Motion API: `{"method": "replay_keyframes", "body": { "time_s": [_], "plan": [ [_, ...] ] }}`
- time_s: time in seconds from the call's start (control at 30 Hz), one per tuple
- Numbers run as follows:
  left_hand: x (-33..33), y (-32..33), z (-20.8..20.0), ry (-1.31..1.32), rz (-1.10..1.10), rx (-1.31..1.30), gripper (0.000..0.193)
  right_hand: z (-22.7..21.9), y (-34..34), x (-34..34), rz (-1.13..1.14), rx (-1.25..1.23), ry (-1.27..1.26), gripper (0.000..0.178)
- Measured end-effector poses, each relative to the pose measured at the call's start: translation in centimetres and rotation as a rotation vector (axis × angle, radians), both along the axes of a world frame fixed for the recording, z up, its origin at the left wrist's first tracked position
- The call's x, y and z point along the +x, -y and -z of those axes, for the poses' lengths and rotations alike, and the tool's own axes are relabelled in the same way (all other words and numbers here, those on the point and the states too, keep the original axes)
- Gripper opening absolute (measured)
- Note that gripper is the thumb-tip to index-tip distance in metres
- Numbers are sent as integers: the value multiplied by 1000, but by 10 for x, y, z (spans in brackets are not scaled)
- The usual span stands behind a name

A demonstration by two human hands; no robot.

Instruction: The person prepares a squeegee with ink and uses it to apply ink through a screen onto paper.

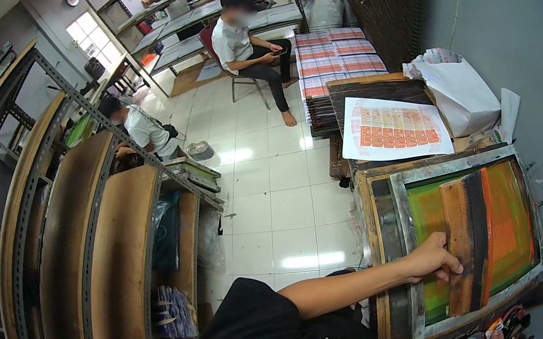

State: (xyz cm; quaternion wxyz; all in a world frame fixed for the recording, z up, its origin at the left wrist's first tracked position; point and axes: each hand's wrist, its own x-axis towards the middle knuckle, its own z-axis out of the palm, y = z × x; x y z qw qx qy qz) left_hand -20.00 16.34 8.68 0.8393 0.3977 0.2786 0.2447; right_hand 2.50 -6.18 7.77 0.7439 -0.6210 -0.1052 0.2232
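Note:
My left hand (436,257) reaches across to the right and is closed on the near-left side of a squeegee (467,236). This squeegee has a long, worn wooden handle, a dark band and an orange-stained edge. It stands across the green and orange mesh of a screen-printing frame (407,247), whose metal border is grey and scuffed. Beneath the frame lies a wooden table (378,281). I do not see my right hand.
Beyond the frame, a white sheet printed with orange rectangles (394,124) lies on a dark board beside a white paper bag (456,93). Stacked printed sheets (339,59) stand farther back. Metal-framed shelves (110,263) line the left. One person (243,47) sits ahead; another (146,127) is at left.

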Motion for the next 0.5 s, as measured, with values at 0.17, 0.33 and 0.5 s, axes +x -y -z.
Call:
{"method": "replay_keyframes", "body": {
  "time_s": [0.17,0.33,0.5],
  "plan": [
    [-4,-3,-12,51,-21,-15,26,-5,-2,-1,-29,-6,12,27],
    [-1,-4,-14,27,-30,-28,27,-8,-4,-4,-3,12,-22,27],
    [2,-4,-12,68,-12,-26,34,4,2,3,31,-13,0,26]
  ]
}}
